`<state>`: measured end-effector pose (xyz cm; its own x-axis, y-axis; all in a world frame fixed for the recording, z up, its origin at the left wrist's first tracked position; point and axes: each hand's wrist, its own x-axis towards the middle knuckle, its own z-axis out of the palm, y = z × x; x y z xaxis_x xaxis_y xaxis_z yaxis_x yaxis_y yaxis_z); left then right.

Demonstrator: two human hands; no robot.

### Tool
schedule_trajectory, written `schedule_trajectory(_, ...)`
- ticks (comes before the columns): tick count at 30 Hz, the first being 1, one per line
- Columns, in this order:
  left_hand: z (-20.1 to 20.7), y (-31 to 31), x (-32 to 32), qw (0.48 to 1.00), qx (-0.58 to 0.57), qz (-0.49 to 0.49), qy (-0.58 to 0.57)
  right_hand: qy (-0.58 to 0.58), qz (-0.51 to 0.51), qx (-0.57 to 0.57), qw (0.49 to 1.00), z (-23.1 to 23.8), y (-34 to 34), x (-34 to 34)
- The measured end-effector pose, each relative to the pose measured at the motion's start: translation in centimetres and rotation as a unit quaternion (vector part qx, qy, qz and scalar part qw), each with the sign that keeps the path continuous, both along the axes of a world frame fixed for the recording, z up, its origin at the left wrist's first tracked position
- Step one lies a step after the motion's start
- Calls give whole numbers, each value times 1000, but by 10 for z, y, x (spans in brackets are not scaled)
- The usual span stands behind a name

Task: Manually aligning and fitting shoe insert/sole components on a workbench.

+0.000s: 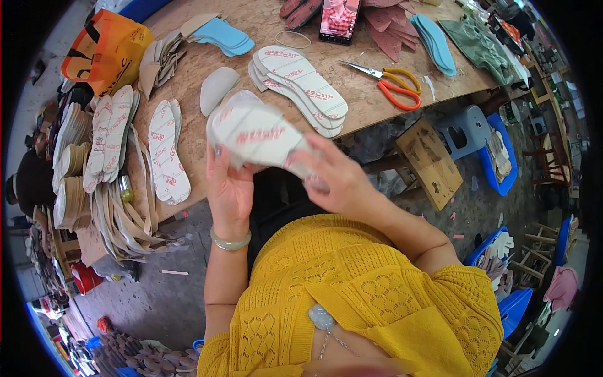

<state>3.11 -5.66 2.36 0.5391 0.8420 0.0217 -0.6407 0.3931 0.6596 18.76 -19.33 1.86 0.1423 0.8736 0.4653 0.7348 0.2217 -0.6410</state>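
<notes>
A white insole with red print [251, 133], smeared a little by motion, is held between my two hands over the table's front edge. My left hand [229, 188] grips its broad end from below, thumb along the side. At the narrower end, my right hand [336, 179] has its fingers closed over the insole. It may be more than one layer; I cannot tell. Just beyond lies a stack of similar white insoles [308, 88], next to a pale half-round piece [218, 88]. Another pair of insoles [166, 151] rests left of my left hand.
Scissors with orange and yellow handles [399, 88] lie on the wooden table [352, 53], near a propped phone [339, 22]. Blue insoles [433, 44] are at the far right. Stacked insoles [113, 135], hanging strips [122, 213] and an orange bag [107, 50] crowd the left. A stool [465, 132] stands right.
</notes>
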Motion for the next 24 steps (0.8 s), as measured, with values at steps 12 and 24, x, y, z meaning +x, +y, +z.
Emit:
schedule_trajectory(12,100,-49,-44,812,566,-108,-89,-93,-149,-48,983,-15,71,72)
schedule_trajectory(24,146,-65,-53,737,539,150,-379,-64,-187,18,980,-15,84,65)
